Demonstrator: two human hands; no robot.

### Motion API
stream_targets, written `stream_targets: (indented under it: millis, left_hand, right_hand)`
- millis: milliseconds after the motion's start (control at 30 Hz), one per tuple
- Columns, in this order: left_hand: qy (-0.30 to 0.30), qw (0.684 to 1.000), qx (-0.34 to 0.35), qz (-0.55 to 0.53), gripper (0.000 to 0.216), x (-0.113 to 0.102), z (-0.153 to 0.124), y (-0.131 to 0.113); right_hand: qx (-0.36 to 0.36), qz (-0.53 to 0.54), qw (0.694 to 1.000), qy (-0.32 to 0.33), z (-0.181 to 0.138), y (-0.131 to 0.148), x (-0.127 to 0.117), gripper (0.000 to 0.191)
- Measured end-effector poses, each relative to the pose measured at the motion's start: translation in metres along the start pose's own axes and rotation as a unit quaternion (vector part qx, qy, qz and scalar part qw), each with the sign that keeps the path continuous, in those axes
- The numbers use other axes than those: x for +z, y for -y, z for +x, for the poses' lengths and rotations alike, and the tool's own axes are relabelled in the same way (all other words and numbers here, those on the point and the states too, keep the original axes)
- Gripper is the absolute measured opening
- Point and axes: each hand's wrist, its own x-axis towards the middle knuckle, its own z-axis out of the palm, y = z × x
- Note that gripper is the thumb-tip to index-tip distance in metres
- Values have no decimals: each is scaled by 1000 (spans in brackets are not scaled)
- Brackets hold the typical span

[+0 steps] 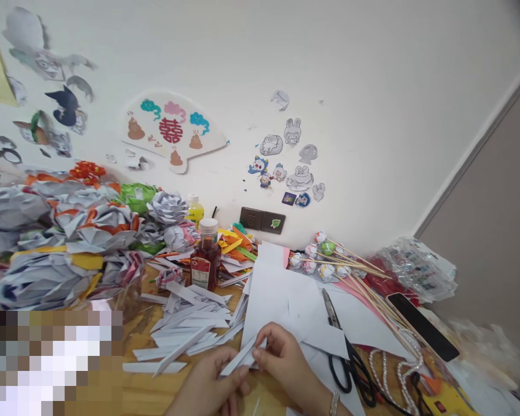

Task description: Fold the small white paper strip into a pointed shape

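Both hands pinch one folded paper strip point(242, 357) at the table's point(156, 393) near edge: left hand point(210, 388) fingers on its lower end, right hand point(286, 364) fingers on its upper end. Strips point(190, 329) crowd left, scissors point(344, 352) lie just right; little bare wood remains.

Folded white paper strip point(242, 357): narrow, long, creased lengthwise, tilted up toward right. Held above near edge of bench point(156, 393), pinched at both ends between fingers of left hand point(208, 388) and right hand point(286, 365). Left end pointed, low; right end higher, partly hidden behind right thumb. Not touching bench.
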Motion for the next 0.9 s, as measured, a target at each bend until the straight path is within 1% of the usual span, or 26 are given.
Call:
stream_targets:
  millis: [200,333,533,767,900]
  left_hand:
    - [-5,1000,-15,7,52,2,0,1]
    - [-9,1000,-12,11,52,2,0,2]
    - [4,1000,-13,-1,50,1,1,5]
    - [24,1000,-5,-3,38,2,-3,0]
    - [26,1000,2,3,37,1,-2,0]
  right_hand:
    - [-2,3,1000,-3,0,3,3,18]
    - [-6,-12,1000,-2,0,1,1,15]
    - [1,-15,1000,0,-1,0,2,13]
    - [-7,9,1000,-10,2,1,-2,17]
    - [-6,5,1000,-16,2,2,-3,18]
